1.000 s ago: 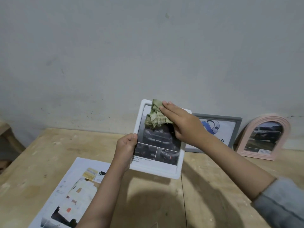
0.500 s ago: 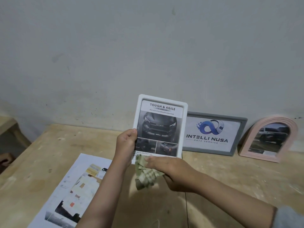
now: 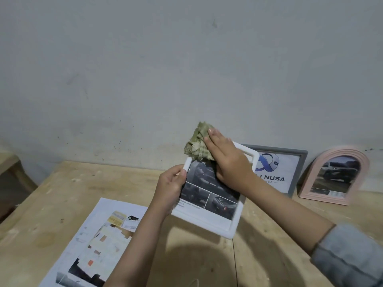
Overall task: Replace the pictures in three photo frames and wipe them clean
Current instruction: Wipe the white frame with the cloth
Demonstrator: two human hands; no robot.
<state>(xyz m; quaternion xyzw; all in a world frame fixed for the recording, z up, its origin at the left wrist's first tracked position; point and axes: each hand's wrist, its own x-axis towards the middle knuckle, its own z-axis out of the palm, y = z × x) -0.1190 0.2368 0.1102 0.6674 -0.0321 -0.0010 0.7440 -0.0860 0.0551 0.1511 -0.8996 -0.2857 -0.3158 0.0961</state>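
A white photo frame [image 3: 228,228] with a dark car picture is held tilted above the wooden table. My left hand [image 3: 172,183] grips its left edge, thumb on the front. My right hand [image 3: 226,160] lies flat with straight fingers over the frame's upper part and presses a crumpled green checked cloth [image 3: 196,141] against its top edge. A grey frame [image 3: 298,162] with a logo picture and a pink arched frame [image 3: 335,177] with a car picture lean on the wall at the right.
A printed paper sheet [image 3: 97,243] lies on the wooden table [image 3: 51,204] at the lower left. The grey wall stands right behind the table. A wooden piece of furniture [image 3: 10,166] shows at the far left edge.
My right hand carried the cloth from the frame's top down below its bottom edge, then back up to the top. The frame has tipped further back and rightwards.
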